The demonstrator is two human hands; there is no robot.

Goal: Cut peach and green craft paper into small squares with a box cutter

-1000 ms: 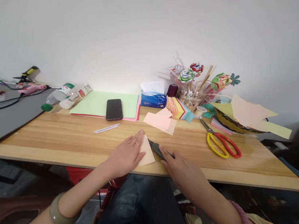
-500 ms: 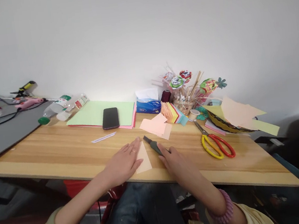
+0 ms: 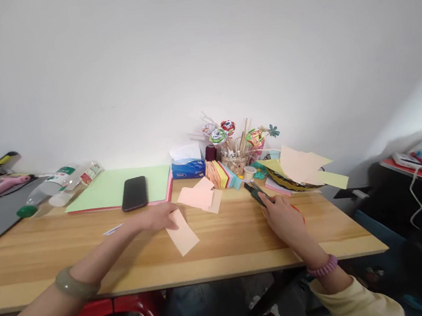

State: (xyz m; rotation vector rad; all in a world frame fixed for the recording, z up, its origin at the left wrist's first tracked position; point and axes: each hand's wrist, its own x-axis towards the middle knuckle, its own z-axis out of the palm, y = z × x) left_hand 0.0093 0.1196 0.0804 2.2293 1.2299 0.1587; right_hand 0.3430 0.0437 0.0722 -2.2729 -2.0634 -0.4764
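Observation:
My left hand (image 3: 158, 216) pinches one end of a small peach paper rectangle (image 3: 183, 235), which slants toward the table's front. Closed around the dark grey-green handle of a utility knife (image 3: 256, 193) is my right hand (image 3: 286, 220). The knife points away toward the back, near a small white tub (image 3: 249, 173). Scissors lie under my right hand, mostly hidden; part of a red handle loop (image 3: 300, 213) shows beside it. Several peach and pink paper pieces (image 3: 196, 196) lie just behind the held paper.
A phone (image 3: 135, 193) rests on green paper (image 3: 94, 186). Behind stand a tissue pack (image 3: 188, 169), folded coloured papers (image 3: 221, 175) and a jar of paper flowers (image 3: 237, 162). Plastic bottles (image 3: 49, 188) lie left; a paper-filled basket (image 3: 295, 180) sits right.
My left hand has lifted the peach paper off the table and moved left. My right hand has carried the knife right, over the scissors. The view has also shifted right.

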